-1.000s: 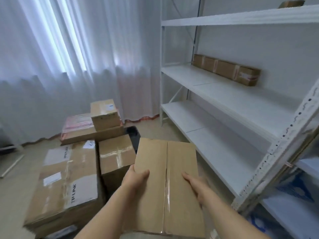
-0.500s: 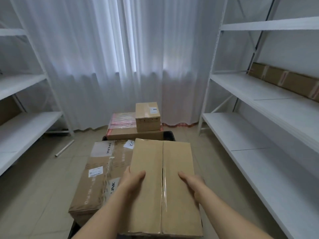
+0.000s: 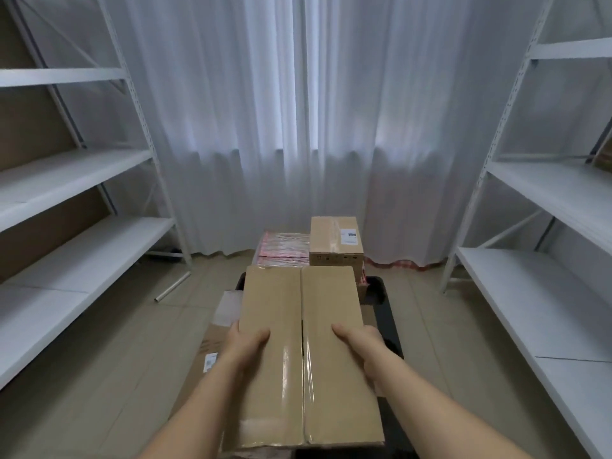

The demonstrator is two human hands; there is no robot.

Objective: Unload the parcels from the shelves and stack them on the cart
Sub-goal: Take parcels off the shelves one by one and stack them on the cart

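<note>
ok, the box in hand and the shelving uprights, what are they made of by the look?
Held box: brown corrugated cardboard by the look, matte, with a glossy clear tape strip along the centre seam catching light. Shelving upright: probably white-painted steel, judging by the rows of punched slots; the paint hides the metal, so that is a guess.

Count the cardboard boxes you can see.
4: held box; small labelled box at the cart's far end; flat box under it; large box below the held one. More may be hidden.

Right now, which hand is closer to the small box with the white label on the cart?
Right. The right hand grips the carried box almost directly below the small labelled box; the left hand sits farther left.
</note>
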